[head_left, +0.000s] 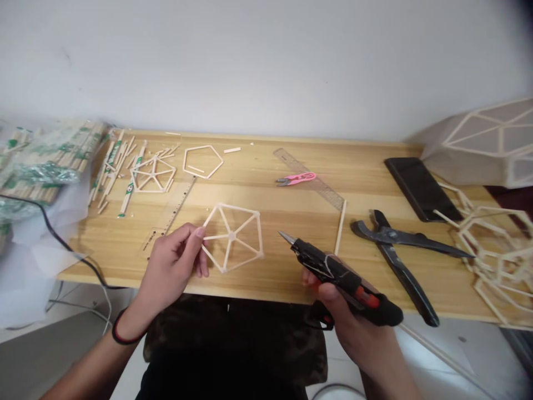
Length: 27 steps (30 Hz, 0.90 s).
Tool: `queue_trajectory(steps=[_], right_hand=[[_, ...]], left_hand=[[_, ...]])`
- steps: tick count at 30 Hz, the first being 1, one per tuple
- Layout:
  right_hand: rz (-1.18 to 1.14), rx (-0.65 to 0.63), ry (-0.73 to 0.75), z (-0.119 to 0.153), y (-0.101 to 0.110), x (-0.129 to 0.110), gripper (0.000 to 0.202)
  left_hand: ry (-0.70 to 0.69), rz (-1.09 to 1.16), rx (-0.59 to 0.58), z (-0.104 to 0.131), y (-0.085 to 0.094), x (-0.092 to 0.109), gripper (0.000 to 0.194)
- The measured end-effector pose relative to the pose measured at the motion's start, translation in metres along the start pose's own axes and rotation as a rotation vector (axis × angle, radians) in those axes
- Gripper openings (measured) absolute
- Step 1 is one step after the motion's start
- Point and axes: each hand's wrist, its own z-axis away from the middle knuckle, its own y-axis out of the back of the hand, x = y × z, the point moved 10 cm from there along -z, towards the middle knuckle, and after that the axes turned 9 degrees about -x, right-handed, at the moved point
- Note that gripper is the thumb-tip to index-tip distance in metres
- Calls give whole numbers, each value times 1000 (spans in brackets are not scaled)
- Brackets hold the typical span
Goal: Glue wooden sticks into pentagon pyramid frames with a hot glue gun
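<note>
Between thumb and fingers, my left hand (179, 258) pinches one corner of a pentagon frame (232, 236) made of wooden sticks, with spokes meeting at its centre. My right hand (345, 314) is wrapped round a black and orange glue gun (328, 264), its metal nozzle pointing left toward the frame but apart from it. A second spoked pentagon (153, 174) lies at the back left, beside a plain pentagon outline (203, 161) that has a short stick inside it. One loose stick (340, 228) lies just beyond the glue gun.
Wrapped chopstick bundles (62, 158) and loose sticks (116, 166) fill the left. Pink thread snips (296, 179) rest by a clear ruler (308, 172); another ruler (172, 214) lies left. Pliers (395, 244), a phone (422, 189) and stick frames (499, 244) occupy the right. A cable (54, 228) hangs left.
</note>
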Motion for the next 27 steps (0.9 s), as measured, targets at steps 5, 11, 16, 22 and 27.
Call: queue_trajectory(steps=[5, 11, 16, 22, 27], right_hand=[[-51, -120, 73, -8, -21, -10, 46], [-2, -180, 105, -19, -37, -16, 46], [27, -194, 105, -23, -40, -16, 44], [55, -198, 136, -24, -42, -21, 55], [108, -208, 111, -25, -44, -20, 55]], left_hand=[[-5, -37, -86, -1, -11, -2, 38], [-46, -141, -84, -1, -12, 5, 44], [-74, -162, -55, 0, -11, 8, 45], [-84, -181, -58, 0, -11, 10, 46], [-104, -209, -58, -1, -10, 13, 45]])
